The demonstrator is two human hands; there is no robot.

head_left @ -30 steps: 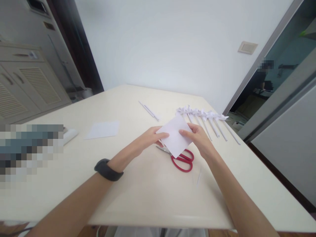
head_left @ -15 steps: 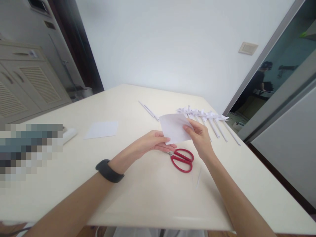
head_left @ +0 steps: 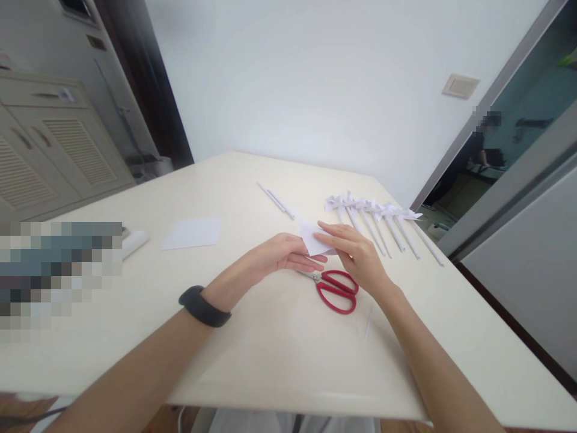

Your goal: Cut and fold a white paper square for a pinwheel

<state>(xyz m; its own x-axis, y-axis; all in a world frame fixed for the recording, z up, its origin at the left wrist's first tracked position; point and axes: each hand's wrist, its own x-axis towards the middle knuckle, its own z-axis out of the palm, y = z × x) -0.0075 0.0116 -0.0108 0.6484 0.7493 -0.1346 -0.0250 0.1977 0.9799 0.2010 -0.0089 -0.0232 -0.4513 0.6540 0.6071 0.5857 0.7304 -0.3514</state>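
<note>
Both my hands meet over the middle of the cream table (head_left: 252, 355) on a small white paper (head_left: 312, 237), now folded down so only a corner shows. My left hand (head_left: 282, 254) cups the sheet from below, fingers curled round its lower edge. My right hand (head_left: 354, 255) lies on top of the paper with its fingers pressed together and stretched along the fold. Red-handled scissors (head_left: 336, 290) lie on the table just below the hands, untouched.
A row of several white paper pinwheels on rolled sticks (head_left: 381, 222) lies to the right. Two thin paper rolls (head_left: 276, 200) sit further back, a loose white sheet (head_left: 192, 233) to the left. A thin paper sliver (head_left: 367, 325) lies near my right forearm. A black band circles my left wrist (head_left: 204, 305).
The sheet was held up flat between both hands; now it has come down and is folded over, with my right hand pressing flat on it.
</note>
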